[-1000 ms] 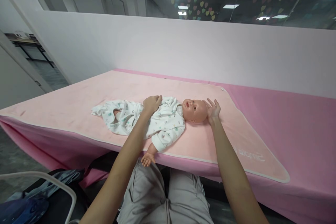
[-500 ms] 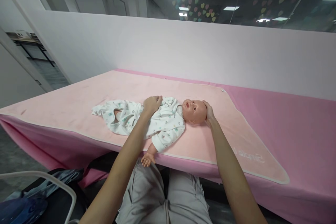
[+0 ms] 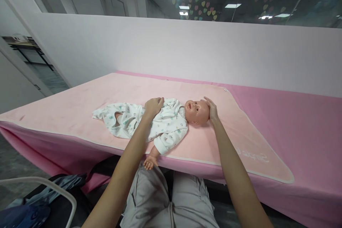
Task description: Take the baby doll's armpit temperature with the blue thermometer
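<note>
One long white wall (image 3: 187, 53) stood beyond the left hand (image 3: 154, 107) and the right hand (image 3: 212, 110). A wide bench draped in bright pink cloth (image 3: 294, 131) stretched under both and well out to the right hand's side. On it, beneath the hands and far out past the left one, lay a peach-coloured fabric mat with pale edging (image 3: 80, 96). Grey trousers (image 3: 152, 196) showed below the hands, on the person's side. The tan baby doll with a smooth bald head (image 3: 197, 112) lay on the mat, its legs beyond the left hand and its crown against the right. It wore a white long-sleeved garment with small printed figures (image 3: 171, 124). The hands were well apart: the left rested on the doll's clothed middle, though whether it gripped the fabric could not be told; the right curved loosely around the crown, unclenched. Nearer the person than the left hand, the doll's small bare hand (image 3: 150, 162) reached over the bench's edge.
</note>
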### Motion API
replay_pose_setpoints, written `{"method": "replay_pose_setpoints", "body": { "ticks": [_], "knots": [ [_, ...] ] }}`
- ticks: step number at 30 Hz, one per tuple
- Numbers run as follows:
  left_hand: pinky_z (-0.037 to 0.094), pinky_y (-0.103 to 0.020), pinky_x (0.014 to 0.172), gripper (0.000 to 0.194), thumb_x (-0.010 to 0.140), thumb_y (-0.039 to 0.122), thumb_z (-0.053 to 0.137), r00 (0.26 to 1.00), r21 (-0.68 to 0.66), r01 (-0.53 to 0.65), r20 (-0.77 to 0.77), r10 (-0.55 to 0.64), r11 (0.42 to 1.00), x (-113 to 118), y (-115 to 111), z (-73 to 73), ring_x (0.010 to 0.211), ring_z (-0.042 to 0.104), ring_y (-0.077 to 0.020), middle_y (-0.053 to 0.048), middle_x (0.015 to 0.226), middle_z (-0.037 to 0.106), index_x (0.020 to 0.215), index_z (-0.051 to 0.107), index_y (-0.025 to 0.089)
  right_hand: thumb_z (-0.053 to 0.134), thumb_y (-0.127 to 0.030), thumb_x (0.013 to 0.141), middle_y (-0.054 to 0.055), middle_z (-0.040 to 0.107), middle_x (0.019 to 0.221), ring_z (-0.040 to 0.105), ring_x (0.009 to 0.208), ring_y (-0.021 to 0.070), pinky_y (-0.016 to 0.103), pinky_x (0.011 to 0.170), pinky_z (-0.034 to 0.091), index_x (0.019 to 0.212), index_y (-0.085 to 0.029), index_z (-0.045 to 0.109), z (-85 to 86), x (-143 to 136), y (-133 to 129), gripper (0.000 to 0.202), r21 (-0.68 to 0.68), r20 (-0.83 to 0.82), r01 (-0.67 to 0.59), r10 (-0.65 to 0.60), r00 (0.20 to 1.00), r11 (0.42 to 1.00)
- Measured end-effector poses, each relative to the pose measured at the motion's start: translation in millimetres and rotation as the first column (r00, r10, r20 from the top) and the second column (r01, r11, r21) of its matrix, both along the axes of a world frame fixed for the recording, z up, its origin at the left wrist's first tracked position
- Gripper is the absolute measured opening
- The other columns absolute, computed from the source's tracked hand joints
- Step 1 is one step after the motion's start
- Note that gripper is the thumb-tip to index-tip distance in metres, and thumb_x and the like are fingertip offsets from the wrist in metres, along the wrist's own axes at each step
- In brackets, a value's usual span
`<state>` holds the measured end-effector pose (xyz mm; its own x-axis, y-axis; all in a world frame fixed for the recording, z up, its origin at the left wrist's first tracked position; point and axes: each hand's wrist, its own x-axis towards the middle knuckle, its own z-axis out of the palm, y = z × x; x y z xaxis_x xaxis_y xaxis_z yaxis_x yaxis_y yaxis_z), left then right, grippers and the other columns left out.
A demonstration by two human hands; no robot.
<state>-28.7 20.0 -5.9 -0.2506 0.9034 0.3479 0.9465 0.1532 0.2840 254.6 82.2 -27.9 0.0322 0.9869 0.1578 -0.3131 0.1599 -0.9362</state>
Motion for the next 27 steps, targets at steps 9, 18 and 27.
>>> {"method": "replay_pose_setpoints", "body": {
  "ticks": [9, 18, 27],
  "knots": [
    [0.035, -0.027, 0.062, 0.056, 0.09, 0.047, 0.017, 1.0, 0.002, 0.008, -0.014, -0.008, 1.0, 0, 0, 0.2, 0.083, 0.061, -0.0226, -0.009, 0.086, 0.07, 0.085, 0.067, 0.022, 0.058, -0.039, 0.075, 0.003, 0.07, 0.076, 0.065, 0.08, 0.0231, 0.038, 0.083, 0.05, 0.076, -0.019, 0.066, 9.3, -6, -16, 0.022, -0.124, -0.055, -0.262, 0.257, 0.965, 0.957],
    [0.035, -0.027, 0.062, 0.056, 0.089, 0.047, 0.018, 1.0, 0.003, 0.005, -0.009, -0.005, 1.0, -1, 1, -0.7, 0.084, 0.062, -0.0233, -0.009, 0.085, 0.069, 0.085, 0.068, 0.022, 0.068, -0.028, 0.066, -0.005, 0.061, 0.116, 0.05, 0.115, 0.0149, 0.029, 0.102, 0.037, 0.099, -0.028, 0.064, 1.6, -2, -1, 0.034, 0.035, 0.045, 0.123, -0.124, 0.991, 0.992],
    [0.036, -0.027, 0.065, 0.057, 0.089, 0.048, 0.018, 1.0, -0.009, -0.008, -0.011, 0.008, 1.0, -1, 2, -0.5, 0.087, 0.061, -0.0232, -0.009, 0.089, 0.07, 0.086, 0.067, 0.022, 0.058, -0.043, 0.075, 0.003, 0.07, 0.076, 0.064, 0.087, 0.0246, 0.037, 0.086, 0.049, 0.075, -0.019, 0.066, 4.9, -2, -15, 0.026, -0.104, 0.017, -0.229, 0.232, 0.973, 0.968]
  ]
}}
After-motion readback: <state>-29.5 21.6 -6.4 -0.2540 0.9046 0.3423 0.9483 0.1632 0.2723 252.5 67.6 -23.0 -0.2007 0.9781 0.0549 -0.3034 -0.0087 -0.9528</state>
